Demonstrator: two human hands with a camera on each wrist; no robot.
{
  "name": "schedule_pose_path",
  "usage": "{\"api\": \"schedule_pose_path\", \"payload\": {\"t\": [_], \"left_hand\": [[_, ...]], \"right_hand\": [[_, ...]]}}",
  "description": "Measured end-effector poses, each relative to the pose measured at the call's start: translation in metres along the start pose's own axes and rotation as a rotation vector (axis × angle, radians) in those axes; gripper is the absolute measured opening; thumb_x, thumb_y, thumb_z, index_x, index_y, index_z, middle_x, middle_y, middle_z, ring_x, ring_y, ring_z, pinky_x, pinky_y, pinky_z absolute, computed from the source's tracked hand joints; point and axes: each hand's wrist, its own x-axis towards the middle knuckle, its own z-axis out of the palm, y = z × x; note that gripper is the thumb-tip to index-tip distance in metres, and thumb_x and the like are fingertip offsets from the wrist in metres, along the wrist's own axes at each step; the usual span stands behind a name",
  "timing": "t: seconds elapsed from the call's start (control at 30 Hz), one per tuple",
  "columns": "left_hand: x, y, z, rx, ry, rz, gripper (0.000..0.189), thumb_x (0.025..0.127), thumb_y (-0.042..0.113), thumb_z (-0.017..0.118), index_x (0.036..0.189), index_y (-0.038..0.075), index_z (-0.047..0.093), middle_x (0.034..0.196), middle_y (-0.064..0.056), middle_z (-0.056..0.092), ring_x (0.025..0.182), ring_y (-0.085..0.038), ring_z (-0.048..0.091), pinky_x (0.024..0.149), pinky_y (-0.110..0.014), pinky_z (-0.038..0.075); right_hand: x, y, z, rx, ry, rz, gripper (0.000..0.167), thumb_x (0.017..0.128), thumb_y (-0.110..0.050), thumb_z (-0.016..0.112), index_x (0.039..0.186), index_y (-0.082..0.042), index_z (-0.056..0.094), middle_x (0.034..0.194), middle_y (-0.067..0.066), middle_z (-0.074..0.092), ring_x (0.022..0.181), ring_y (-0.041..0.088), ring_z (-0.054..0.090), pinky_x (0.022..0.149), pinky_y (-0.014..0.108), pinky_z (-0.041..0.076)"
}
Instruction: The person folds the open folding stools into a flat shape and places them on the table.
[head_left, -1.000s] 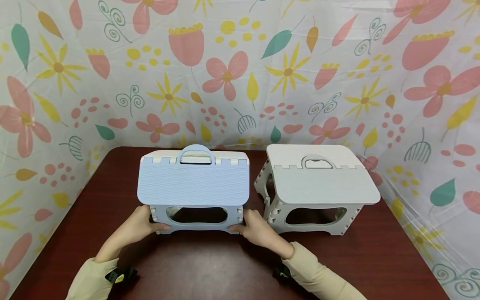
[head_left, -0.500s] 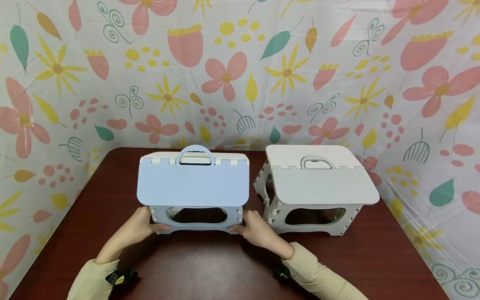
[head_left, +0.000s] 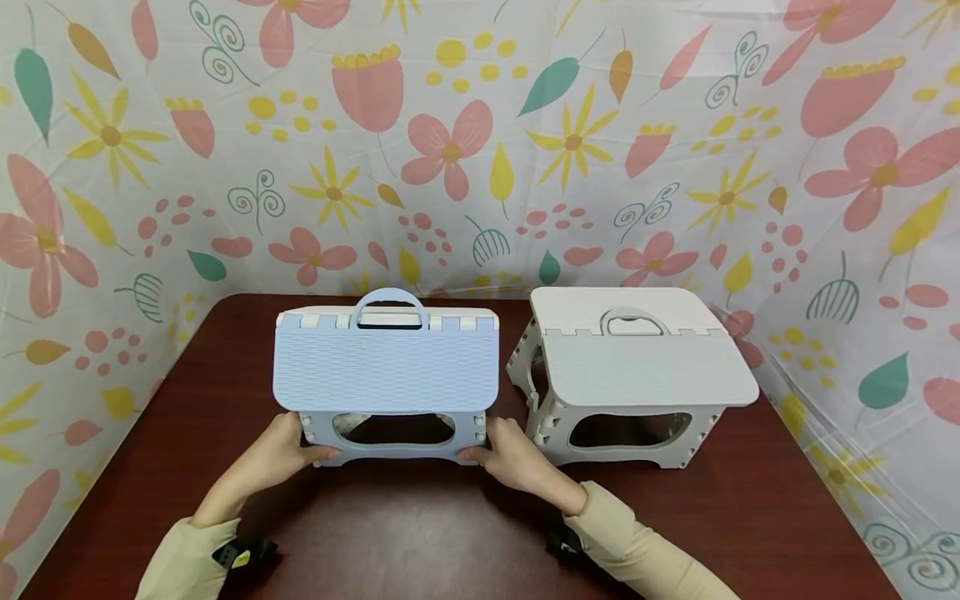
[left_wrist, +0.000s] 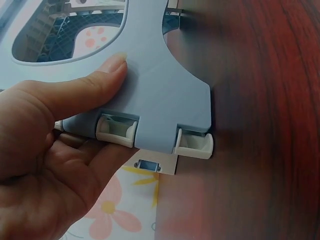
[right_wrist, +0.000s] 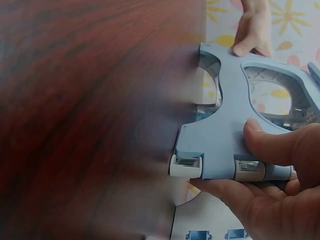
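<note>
A light blue and white folding step stool (head_left: 386,371) stands left of centre on the table, its blue front half towards me and a carry handle at the top fold. The white rear half shows as a thin strip behind. My left hand (head_left: 281,450) grips the left side of the blue front leg panel (left_wrist: 165,97), thumb on its face and fingers behind the hinged edge. At the opposite side, my right hand (head_left: 519,457) holds the same panel in a matching way, thumb on the front (right_wrist: 225,135). Both hands' fingertips are partly hidden behind the panel.
A grey-white folding step stool (head_left: 652,367) stands unfolded just right of the blue one, close to my right hand. Behind the dark red-brown table (head_left: 420,533) hangs a flower-patterned cloth (head_left: 465,242).
The white rear strip of the blue stool's top shows slightly narrower than before. Both hands keep their grip in nearly the same place; the grey-white stool stays put.
</note>
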Motion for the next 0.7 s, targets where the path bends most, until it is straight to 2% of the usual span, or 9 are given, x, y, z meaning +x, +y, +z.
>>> {"api": "schedule_pose_path", "payload": {"t": [0.27,0.5,0.7], "left_hand": [[0.0007,0.0003,0.0001,0.016,0.003,0.017,0.085,0.071,0.001,0.083,0.140,0.001,0.033,0.123,-0.017,0.058,0.093,-0.009,0.052,0.073,-0.025,0.045],[-0.0002,-0.0004,0.0006,0.028,0.010,0.043,0.092,0.070,0.001,0.084,0.144,0.002,0.028,0.131,-0.018,0.052,0.103,-0.005,0.049,0.080,-0.026,0.046],[0.0000,0.0005,0.0001,0.023,0.004,0.028,0.094,0.071,0.003,0.084,0.145,0.004,0.026,0.135,-0.018,0.049,0.107,-0.006,0.048,0.082,-0.027,0.045]], "right_hand": [[0.0014,0.0028,0.0004,0.002,0.000,0.000,0.017,0.082,-0.017,0.076,0.096,-0.011,0.068,0.087,-0.001,0.073,0.075,0.002,0.058,0.066,0.020,0.047],[0.0003,0.0027,-0.0003,0.013,-0.002,0.001,0.028,0.083,-0.016,0.076,0.107,-0.009,0.065,0.092,0.001,0.073,0.080,0.005,0.062,0.068,0.021,0.048],[0.0003,0.0040,-0.0002,0.016,-0.004,0.008,0.034,0.083,-0.017,0.075,0.114,-0.009,0.063,0.094,0.000,0.073,0.082,0.006,0.063,0.068,0.021,0.048]]}}
